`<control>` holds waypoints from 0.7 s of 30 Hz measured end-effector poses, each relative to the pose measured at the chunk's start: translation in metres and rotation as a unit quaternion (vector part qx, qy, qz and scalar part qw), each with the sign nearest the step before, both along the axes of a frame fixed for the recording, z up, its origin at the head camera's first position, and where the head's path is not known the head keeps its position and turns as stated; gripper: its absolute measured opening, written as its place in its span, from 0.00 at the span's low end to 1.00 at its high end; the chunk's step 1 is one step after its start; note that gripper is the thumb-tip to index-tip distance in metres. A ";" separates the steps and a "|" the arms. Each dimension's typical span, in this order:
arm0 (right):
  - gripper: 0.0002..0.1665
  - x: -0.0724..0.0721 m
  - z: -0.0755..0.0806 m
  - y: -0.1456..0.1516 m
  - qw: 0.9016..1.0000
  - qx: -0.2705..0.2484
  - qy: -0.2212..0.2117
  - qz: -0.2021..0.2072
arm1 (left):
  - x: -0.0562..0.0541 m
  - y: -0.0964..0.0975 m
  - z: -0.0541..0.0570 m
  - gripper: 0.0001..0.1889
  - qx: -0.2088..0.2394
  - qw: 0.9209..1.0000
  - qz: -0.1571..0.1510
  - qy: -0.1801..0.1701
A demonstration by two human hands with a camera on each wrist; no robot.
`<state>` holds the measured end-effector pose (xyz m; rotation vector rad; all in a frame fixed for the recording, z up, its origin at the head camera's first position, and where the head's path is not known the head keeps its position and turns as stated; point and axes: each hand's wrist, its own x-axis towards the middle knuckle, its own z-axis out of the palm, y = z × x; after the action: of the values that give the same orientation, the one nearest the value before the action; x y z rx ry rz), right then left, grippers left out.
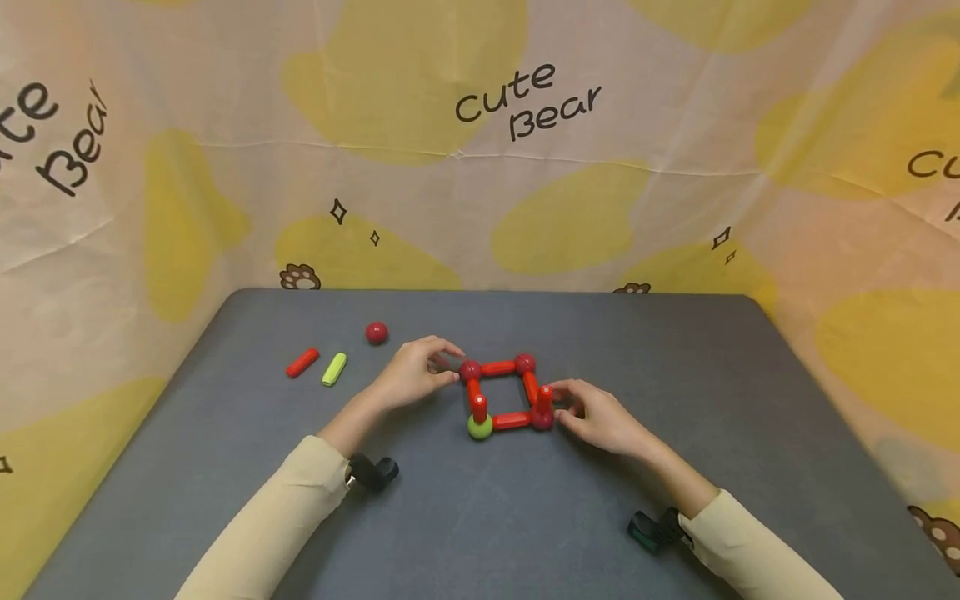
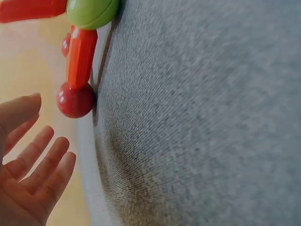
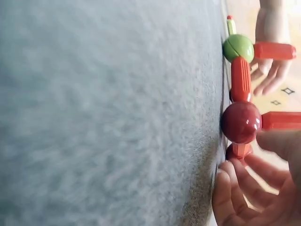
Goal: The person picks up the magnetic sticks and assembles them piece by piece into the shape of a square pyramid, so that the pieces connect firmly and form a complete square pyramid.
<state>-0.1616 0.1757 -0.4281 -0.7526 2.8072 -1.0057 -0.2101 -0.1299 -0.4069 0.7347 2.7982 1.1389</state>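
A square frame of red rods [image 1: 512, 421] joined by balls lies flat mid-table. Three of its corners are red balls [image 1: 525, 363]; the near-left corner is a green ball [image 1: 480, 427]. From the two near corners a short red rod [image 1: 545, 398] stands upright. My left hand [image 1: 416, 369] hovers beside the far-left red ball [image 2: 75, 100], its fingers spread and relaxed around nothing. At the near-right red ball [image 3: 241, 122], my right hand [image 1: 603, 419] has its thumb and forefinger right at the side, relaxed, with nothing enclosed between them.
Loose on the left of the grey table [image 1: 480, 533] lie a red rod [image 1: 302, 363], a light green rod [image 1: 334, 369] and a red ball [image 1: 377, 332]. A printed cloth [image 1: 420, 192] hangs behind the table's far edge.
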 end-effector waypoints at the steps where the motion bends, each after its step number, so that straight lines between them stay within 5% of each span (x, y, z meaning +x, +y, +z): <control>1: 0.23 0.002 0.000 0.000 1.000 0.002 -0.001 0.007 | -0.002 0.000 -0.001 0.16 -0.002 1.000 0.004 -0.008; 7: 0.28 0.008 0.000 -0.008 1.000 0.016 -0.003 0.014 | -0.010 0.008 -0.007 0.17 -0.021 0.999 0.001 -0.025; 21: 0.26 0.003 -0.001 -0.020 0.999 0.034 0.033 -0.025 | -0.011 0.015 -0.012 0.11 -0.058 0.998 -0.003 0.003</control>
<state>-0.1588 0.1558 -0.4292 -0.7242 2.9149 -0.9025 -0.2209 -0.1146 -0.4193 0.7374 2.8367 0.9664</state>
